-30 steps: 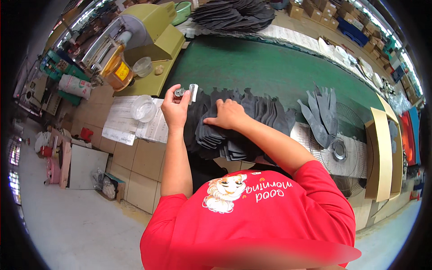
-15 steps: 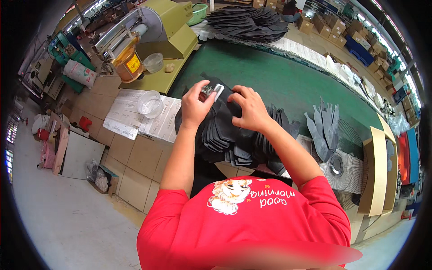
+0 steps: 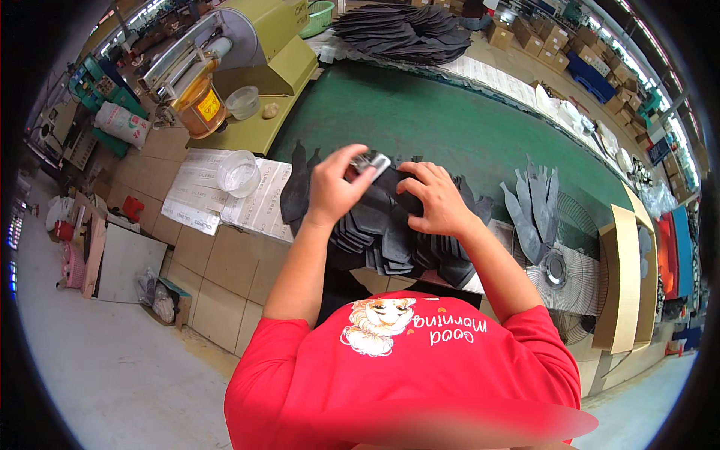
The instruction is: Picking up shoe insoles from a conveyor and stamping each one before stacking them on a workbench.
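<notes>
My left hand (image 3: 339,189) is closed around a small silver metal tool (image 3: 381,163), whose exact kind I cannot make out. It hangs over the stacked black flat cut pieces (image 3: 358,234) at the bench's near edge. To its right, my right hand (image 3: 439,201) curls its fingers and thumb about the edge of a black cut piece (image 3: 386,182). The tool's end is close to that piece; whether they touch is unclear. More black pieces with narrow upright tips (image 3: 298,176) lie left of my left hand.
A green-topped bench (image 3: 450,127) stretches away, with a big dark pile (image 3: 401,31) at its far end. An olive machine (image 3: 277,52) and a clear plastic tub (image 3: 238,174) stand left. Grey cut pieces (image 3: 534,210), a wire fan guard (image 3: 577,240) and an open carton (image 3: 619,277) are right.
Both hands have shifted a little right, and the metal tool has tipped flatter. The dark tip that stuck up beyond my left hand no longer shows there; dark pieces left of it are now uncovered.
</notes>
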The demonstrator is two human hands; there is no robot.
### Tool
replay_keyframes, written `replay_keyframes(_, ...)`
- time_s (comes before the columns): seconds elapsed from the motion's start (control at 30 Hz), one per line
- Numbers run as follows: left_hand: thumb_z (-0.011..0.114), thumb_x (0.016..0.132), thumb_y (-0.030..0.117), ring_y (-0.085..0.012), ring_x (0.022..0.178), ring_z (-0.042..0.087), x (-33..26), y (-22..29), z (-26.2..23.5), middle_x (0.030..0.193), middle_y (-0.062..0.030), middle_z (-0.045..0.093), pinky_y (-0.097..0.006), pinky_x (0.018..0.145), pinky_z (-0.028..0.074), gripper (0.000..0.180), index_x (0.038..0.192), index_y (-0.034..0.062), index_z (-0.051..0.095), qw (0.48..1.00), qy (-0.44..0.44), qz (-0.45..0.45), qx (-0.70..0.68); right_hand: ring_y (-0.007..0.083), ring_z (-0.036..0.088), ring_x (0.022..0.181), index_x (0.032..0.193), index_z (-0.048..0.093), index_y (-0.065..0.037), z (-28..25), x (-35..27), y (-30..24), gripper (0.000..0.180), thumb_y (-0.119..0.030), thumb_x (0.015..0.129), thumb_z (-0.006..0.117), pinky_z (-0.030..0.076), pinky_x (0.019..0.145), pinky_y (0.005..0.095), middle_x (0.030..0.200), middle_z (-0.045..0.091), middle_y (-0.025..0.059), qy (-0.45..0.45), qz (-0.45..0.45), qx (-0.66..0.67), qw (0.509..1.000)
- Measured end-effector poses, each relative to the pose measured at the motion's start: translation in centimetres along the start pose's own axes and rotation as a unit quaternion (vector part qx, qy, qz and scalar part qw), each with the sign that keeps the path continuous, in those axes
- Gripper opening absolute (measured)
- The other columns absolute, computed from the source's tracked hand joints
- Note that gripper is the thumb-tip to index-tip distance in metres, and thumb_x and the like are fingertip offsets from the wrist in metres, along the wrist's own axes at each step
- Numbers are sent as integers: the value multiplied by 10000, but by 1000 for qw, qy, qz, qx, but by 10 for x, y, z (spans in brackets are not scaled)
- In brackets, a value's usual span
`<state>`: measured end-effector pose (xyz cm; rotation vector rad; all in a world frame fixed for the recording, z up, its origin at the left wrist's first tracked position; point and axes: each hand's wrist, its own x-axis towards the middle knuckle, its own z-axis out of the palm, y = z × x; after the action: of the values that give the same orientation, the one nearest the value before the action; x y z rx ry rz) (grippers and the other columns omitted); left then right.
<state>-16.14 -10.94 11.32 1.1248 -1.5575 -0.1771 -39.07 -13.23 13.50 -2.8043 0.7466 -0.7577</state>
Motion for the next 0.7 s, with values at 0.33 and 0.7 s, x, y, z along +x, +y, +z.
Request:
replay_keyframes(0.33,761,806,158,-137,735,642,3,-72,-22,840,-100,696,-286,678,523,320,1063,-5,660,977,71,-200,1,388,481,1165,993,592,-80,-43,-52,29,429,-162,578,664,373,1010,463,1248,526,171,123,83,-23,989)
replay_keyframes(0.7,751,820,108,-66,671,573,-17,-77,-32,796,-14,646,-221,611,472,312,1101,12,656,973,67,-217,-43,316,496,1242,1251,554,-106,-72,-195,178,627,-250,659,700,404,997,498,1277,565,157,138,505,-361,771)
